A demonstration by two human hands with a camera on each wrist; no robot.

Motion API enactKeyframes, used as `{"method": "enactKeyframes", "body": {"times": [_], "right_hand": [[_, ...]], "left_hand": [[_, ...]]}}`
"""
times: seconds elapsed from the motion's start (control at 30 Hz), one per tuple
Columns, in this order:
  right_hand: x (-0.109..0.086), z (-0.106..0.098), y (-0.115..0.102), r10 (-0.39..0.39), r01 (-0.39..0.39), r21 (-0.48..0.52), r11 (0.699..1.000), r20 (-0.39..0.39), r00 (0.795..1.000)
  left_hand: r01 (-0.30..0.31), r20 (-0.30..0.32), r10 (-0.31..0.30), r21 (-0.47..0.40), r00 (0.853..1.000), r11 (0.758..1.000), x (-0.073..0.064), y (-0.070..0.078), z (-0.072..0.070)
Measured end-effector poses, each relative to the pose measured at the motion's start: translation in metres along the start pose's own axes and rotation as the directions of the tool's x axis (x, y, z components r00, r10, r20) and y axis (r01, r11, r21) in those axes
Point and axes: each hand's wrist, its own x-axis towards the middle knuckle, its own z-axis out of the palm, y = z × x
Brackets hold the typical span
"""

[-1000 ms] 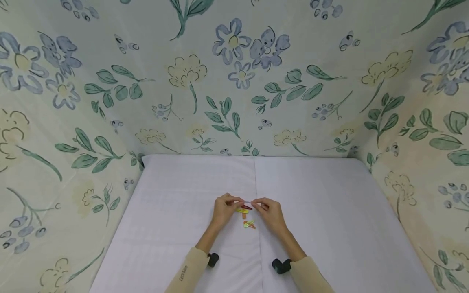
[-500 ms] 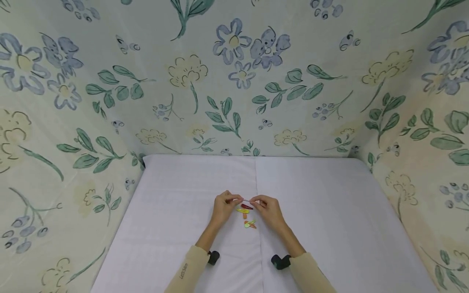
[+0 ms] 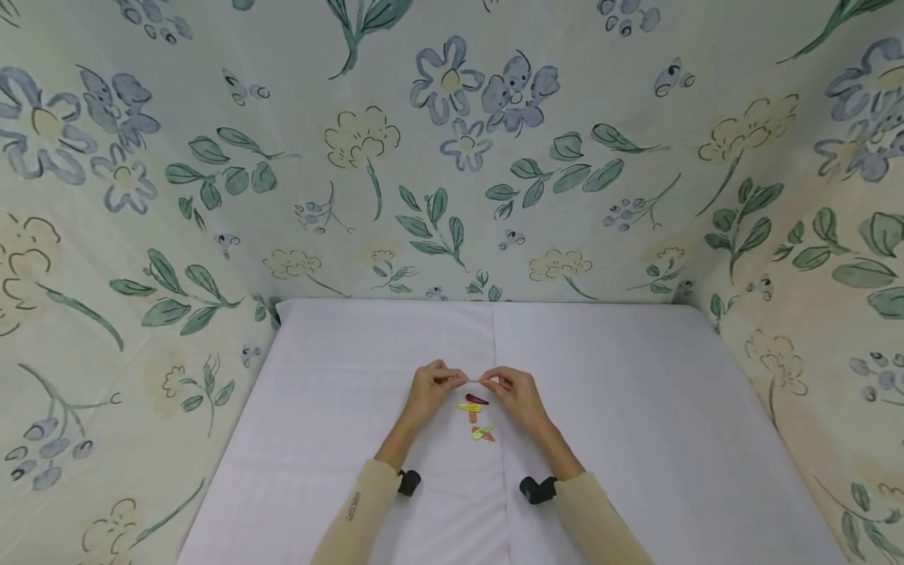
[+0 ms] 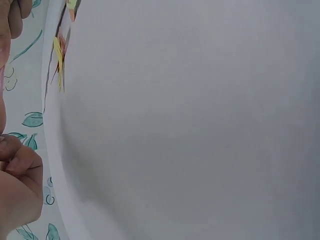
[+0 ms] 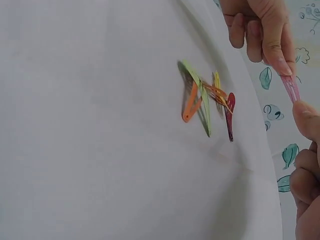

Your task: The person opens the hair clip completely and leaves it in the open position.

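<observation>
My left hand and right hand meet above the white table, pinching opposite ends of a pink snap hair clip between thumb and fingers. The clip spans the short gap between the fingertips. Just nearer than the hands lie more snap clips: a dark red clip, a yellow clip overlapping an orange one, and a lime-green clip crossed with another orange clip. In the left wrist view, the left hand shows at the lower left edge, and most of the held clip is cut off.
A white cloth with a seam covers the table. Floral fabric hangs behind the table and along both sides. A dark wrist camera is on the left wrist, another camera on the right.
Both hands have moved slightly up and away from the loose clips, keeping the pink clip between them. The dark red clip, partly overlapped by the fingers before, now shows fully.
</observation>
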Motion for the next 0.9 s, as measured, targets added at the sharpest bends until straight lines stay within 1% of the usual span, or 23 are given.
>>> {"method": "enactKeyframes", "body": {"times": [0.13, 0.3, 0.5, 0.57, 0.77, 0.9], "right_hand": [[0.005, -0.002, -0.001, 0.024, -0.024, -0.004, 1.0, 0.018, 1.0], [0.013, -0.001, 0.0, 0.056, -0.056, -0.006, 0.998, 0.024, 0.998], [0.019, 0.004, 0.007, 0.111, -0.11, -0.021, 0.994, 0.037, 0.993], [0.021, 0.005, 0.009, 0.11, -0.109, -0.019, 0.994, 0.033, 0.993], [0.025, 0.009, 0.01, 0.089, -0.089, -0.006, 0.996, 0.008, 0.996], [0.027, 0.013, 0.013, 0.111, -0.111, -0.003, 0.994, -0.02, 0.994]], "left_hand": [[0.014, 0.013, -0.014, -0.012, 1.0, 1.0, 0.002, -0.001, -0.003], [0.041, -0.013, -0.041, -0.006, 0.999, 0.999, 0.008, -0.004, -0.004], [0.069, -0.043, -0.068, 0.012, 0.997, 0.998, 0.015, -0.008, -0.003], [0.077, -0.06, -0.076, 0.011, 0.995, 0.997, 0.017, -0.008, -0.003], [0.076, -0.118, -0.073, 0.017, 0.99, 0.997, 0.022, -0.01, -0.002], [0.079, -0.109, -0.077, 0.009, 0.991, 0.997, 0.025, -0.013, 0.0]]}}
